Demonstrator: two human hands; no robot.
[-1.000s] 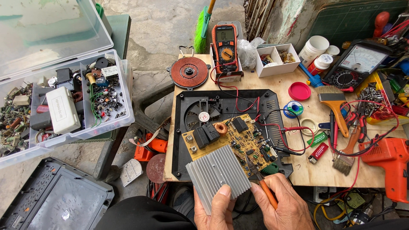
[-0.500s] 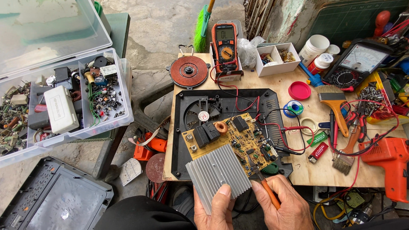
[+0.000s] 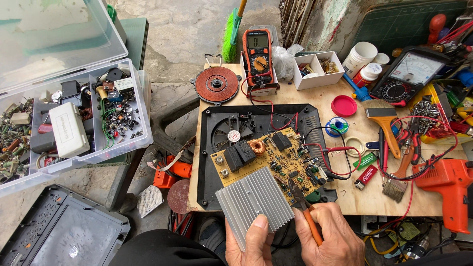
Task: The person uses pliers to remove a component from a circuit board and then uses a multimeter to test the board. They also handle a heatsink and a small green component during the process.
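the heatsink (image 3: 254, 203) is gripped by the left hand (image 3: 254, 241) at its near edge, thumb pressed on the fins, fingers hidden beneath. the heatsink is joined to the yellow circuit board (image 3: 276, 160), which lies tilted just beyond both hands on a black tray (image 3: 209, 162). orange-handled pliers (image 3: 305, 209) are clasped in the right hand (image 3: 330, 234), fingers wrapped round the handle, and their tip is set on the board's near right part, just beside the heatsink. whether the tip is clamped on any part cannot be told. the two hands are held close together, side by side, near the table (image 3: 354, 192) edge.

a copper coil (image 3: 256, 147) and black relays (image 3: 239, 153) are seen on the board beyond the left hand. red leads (image 3: 340, 165) are draped past the right hand. farther off, a multimeter (image 3: 258, 54) is stood beyond the tray, and a brush (image 3: 387, 120) and an orange drill (image 3: 451, 187) are laid to the right of the right hand. a clear parts box (image 3: 74, 123) is seen well to the left of the left hand.
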